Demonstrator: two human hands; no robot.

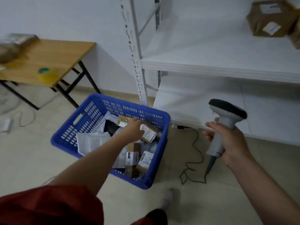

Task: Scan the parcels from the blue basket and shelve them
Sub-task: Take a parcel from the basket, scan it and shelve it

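Parcels (pixel 133 153) heaped in blue basket (pixel 90 114): small brown boxes with white labels toward its right wall, grey mailers (pixel 90 140) toward its left wall. Basket on floor (pixel 32 159), far right corner just beside shelf post (pixel 138 62).

Left hand (pixel 134 129) inside basket, reaching toward far wall. Fingers (pixel 135 120) stretched out and relaxed, tips over a brown box at far wall. Thumb spread, touching labelled box (pixel 149 133) near right wall. Nothing lifted; no closed grip seen.

Right hand (pixel 230 140) held up to right of basket, apart from it, in front of lower shelf board. Fingers wrapped firmly round handle of scanner (pixel 225 114): grey body, dark head at top. Cable (pixel 198 153) from handle base down to floor, lying in loose kinks between basket and shelf.

Shelf (pixel 211 65): white boards on perforated posts. On upper visible board, toward right: brown carton (pixel 272 18) with two white labels. Just beside it, another brown shape, cut by frame edge.

Bench (pixel 53 51) left of shelf, against wall: wood top, black legs. Tape roll (pixel 46 73) near front edge. Blurred brown and silvery bundles (pixel 16 44) at far left corner; too smeared to identify.

White adapter (pixel 6 125) with thin wire on floor below bench's left end. Red garment (pixel 48 205) at bottom of view; light shoe (pixel 168 198) on floor near basket's front corner.
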